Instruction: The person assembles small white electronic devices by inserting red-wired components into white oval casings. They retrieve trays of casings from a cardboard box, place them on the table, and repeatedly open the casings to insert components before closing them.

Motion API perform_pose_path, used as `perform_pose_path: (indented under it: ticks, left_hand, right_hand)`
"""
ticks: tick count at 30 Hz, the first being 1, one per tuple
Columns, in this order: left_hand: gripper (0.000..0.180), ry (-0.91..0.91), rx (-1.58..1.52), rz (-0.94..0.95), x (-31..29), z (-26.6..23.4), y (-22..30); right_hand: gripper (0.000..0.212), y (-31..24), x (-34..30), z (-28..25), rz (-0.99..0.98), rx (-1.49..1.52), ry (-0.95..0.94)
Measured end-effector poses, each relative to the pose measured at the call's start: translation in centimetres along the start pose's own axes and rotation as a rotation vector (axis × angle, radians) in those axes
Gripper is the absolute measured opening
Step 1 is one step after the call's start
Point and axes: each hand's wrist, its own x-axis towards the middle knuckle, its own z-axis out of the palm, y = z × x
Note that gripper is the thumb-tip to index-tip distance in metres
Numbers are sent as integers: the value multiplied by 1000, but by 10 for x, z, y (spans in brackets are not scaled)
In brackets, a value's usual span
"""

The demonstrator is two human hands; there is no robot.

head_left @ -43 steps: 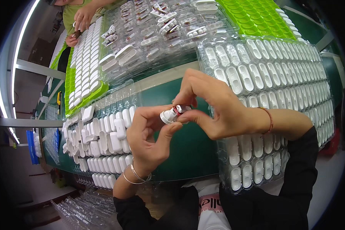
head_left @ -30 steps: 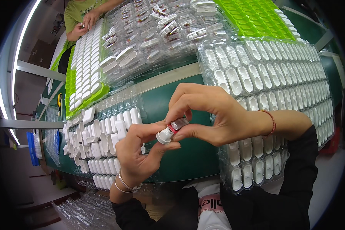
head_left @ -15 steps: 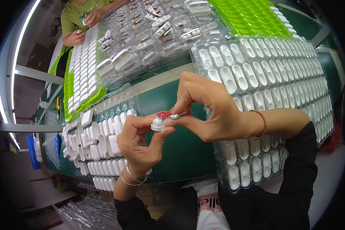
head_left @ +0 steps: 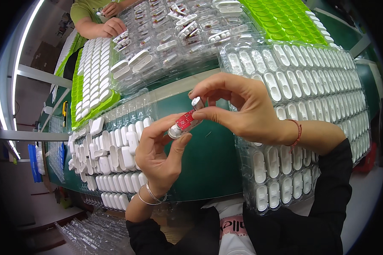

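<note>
Between my two hands, above the green table, is a small assembly. Its red circuit board (head_left: 184, 121) faces up, with a round white plastic piece (head_left: 174, 132) at the lower left end. My left hand (head_left: 159, 157) pinches that end between thumb and fingers. At the other end a short silvery cylinder (head_left: 197, 103) sticks up, tilted, in the pinch of my right hand (head_left: 251, 108). My right thumb lies near the board's upper edge. Whether the cylinder is attached to the board is hidden by the fingers.
Clear trays of white oval cases (head_left: 285, 159) lie to the right. White case parts (head_left: 108, 163) are heaped on a clear tray at left. Beyond are trays of small parts (head_left: 170, 42) and green trays (head_left: 281, 21). A co-worker's hand (head_left: 114, 27) reaches over the far left trays.
The assembly has been turned so its red board faces up and the silvery cylinder points upward. My right hand has lifted slightly. The co-worker's hand has moved toward the clear trays.
</note>
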Motion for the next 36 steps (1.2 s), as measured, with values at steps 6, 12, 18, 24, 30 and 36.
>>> perform_pose_path:
  ticks: [6, 12, 18, 24, 30, 36]
  left_hand:
    - [35, -20, -21, 39, -2, -4, 1]
    - [35, -31, -12, 69, -5, -7, 0]
    - [35, -23, -31, 67, -7, -5, 2]
    - [34, -14, -25, 55, -8, -5, 3]
    - [33, 1, -25, 97, -11, -4, -1]
    - [35, 3, -114, 153, -10, -7, -1]
  right_hand:
    - [35, 5, -5, 1, -423, -441, -33]
    - [37, 6, -6, 0, -526, -471, -138]
    - [34, 8, -9, 2, -607, -529, -125]
    - [31, 5, -9, 3, -643, -599, -129]
    - [32, 5, -16, 10, -608, -620, -83]
    - [39, -1, -17, 15, -291, -227, -72]
